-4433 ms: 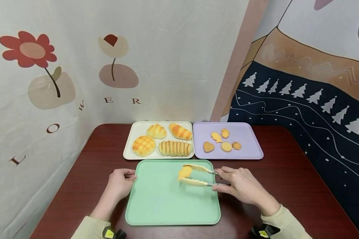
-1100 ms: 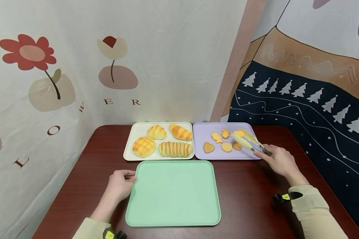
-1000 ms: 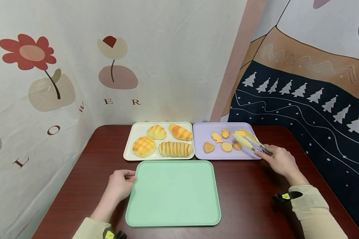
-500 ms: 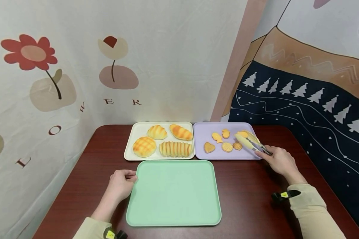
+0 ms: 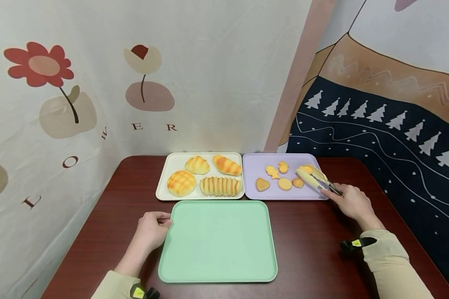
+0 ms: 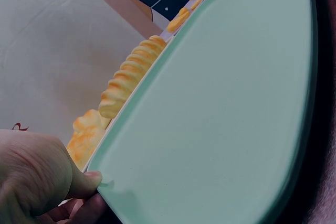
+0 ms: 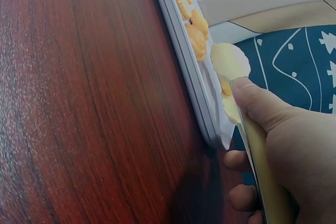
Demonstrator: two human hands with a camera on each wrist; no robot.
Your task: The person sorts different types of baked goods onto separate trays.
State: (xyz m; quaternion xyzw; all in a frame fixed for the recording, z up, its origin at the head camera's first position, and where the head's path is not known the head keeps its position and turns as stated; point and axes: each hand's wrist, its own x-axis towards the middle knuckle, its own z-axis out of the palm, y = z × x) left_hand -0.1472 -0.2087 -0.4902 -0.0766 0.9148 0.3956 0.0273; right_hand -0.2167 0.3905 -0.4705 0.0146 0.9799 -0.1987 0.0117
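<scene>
My left hand (image 5: 152, 229) pinches the left rim of the mint-green tray (image 5: 218, 245); the thumb lies over the rim in the left wrist view. My right hand (image 5: 353, 203) grips a pair of food tongs (image 5: 314, 179) with cream-coloured tips and metal arms, thumb on one arm, fingers on the other. The tips are over the right side of the lilac tray (image 5: 250, 195). Between them shows a yellow cookie (image 5: 306, 169), partly hidden. Left of the tips lie a fish-shaped cookie (image 5: 272, 172), a heart-shaped cookie (image 5: 262, 185), a round cookie (image 5: 284, 184) and others.
A white tray (image 5: 162, 193) left of the lilac one holds a round bun (image 5: 181, 183), a ridged loaf (image 5: 220, 186) and other breads. All trays stand on a dark red wooden table (image 5: 303, 249). Printed cloth (image 5: 217, 83) hangs behind.
My right hand has carried the tongs and yellow cookie from over the green tray to the lilac tray's right side. Lately the tips have moved slightly right and closer together. The left hand stays put.
</scene>
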